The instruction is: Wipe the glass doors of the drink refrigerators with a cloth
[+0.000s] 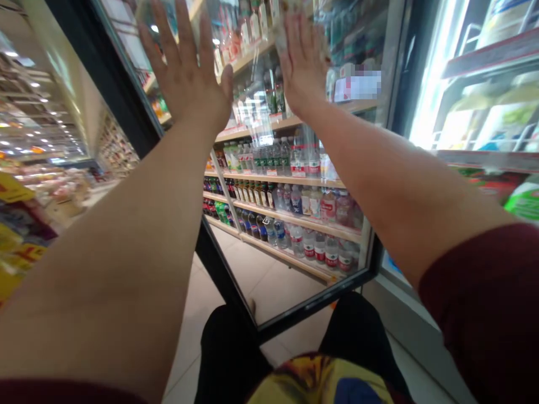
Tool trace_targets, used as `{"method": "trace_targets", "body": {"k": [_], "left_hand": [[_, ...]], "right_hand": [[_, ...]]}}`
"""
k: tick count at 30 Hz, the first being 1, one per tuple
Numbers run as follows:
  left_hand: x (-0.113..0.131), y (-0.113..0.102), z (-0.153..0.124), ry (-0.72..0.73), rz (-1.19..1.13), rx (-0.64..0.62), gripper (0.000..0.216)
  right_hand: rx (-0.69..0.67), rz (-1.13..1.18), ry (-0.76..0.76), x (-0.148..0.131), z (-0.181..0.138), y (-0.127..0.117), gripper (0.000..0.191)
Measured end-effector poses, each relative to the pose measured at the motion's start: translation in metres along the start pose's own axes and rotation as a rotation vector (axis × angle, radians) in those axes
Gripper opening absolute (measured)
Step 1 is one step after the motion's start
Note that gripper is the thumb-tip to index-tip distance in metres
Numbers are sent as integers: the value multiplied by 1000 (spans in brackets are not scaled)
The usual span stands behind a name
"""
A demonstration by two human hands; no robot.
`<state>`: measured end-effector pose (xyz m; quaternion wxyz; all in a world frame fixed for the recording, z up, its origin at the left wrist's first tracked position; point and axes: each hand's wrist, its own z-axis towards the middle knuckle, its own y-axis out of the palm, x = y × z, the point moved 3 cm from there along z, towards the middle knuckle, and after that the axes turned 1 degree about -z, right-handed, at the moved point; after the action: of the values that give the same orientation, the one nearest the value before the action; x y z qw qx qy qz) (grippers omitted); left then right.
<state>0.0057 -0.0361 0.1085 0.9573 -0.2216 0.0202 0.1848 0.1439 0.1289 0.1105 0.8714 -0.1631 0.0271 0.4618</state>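
A glass door (311, 304) with a black frame stands swung out from the lit cooler (475, 154) on my right. My left hand (191, 78) is spread against the upper part of the glass, thumb pointing right. Level with it, my right hand (304, 64) also lies palm-forward at the glass, its fingers stretched upward. Both arms reach out nearly straight, and neither hand holds anything. Several bottles (273, 154) on wooden shelves show through the pane, some of them hidden behind my hands and forearms.
Inside the cooler on the right are large bottles (467, 112) on racks. Yellow packages (17, 241) stand at the left edge, before a blurred store aisle. Pale floor tiles (185, 336) lie below. My dark-clothed knees (229, 350) flank the door's lower corner.
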Motion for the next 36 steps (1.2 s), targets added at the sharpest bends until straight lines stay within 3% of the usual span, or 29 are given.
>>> {"method": "trace_targets", "body": {"k": [2,3,7,8,12,14,16,20,22,23,27,28,29,32,33,36], "left_hand": [[-2,1,3,1,0,-2,72],[-3,3,5,-4,5,-20,73],[-5,6,10,10,16,-18,75],[-5,7,9,15,10,1,74],[0,5,-2,52,-30,108,73],[2,3,-6,72,-42,158,76],[2,3,-6,72,-40,174,76],[-6,13,2,43,25,119,72],[-11,20,6,56,81,132,70],[-13,22,6,72,112,159,69],[-17,25,5,115,69,197,68],[-19,25,5,119,29,179,69],[-20,25,5,121,-6,168,70],[-24,29,10,171,35,208,72],[-26,31,12,190,92,244,73],[-28,40,19,172,294,366,77]], "right_hand": [[42,-6,194,6,1,-3,69],[50,-19,208,7,-3,-2,70],[44,-105,-5,4,-39,12,74],[70,-103,46,7,-48,16,78],[221,16,536,32,-62,30,87],[241,36,614,38,-64,32,86],[203,-20,472,36,-70,29,78],[-51,-124,-207,15,-96,18,67],[-90,-104,-324,9,-106,12,64],[-63,-96,-262,8,-106,9,63],[92,-109,367,9,-93,8,67],[99,-115,435,6,-89,9,68],[88,-124,408,2,-84,10,69],[21,-144,37,-17,-63,7,66],[1,-138,-18,-21,-54,4,64],[-51,-98,199,-26,-21,-7,61]]}}
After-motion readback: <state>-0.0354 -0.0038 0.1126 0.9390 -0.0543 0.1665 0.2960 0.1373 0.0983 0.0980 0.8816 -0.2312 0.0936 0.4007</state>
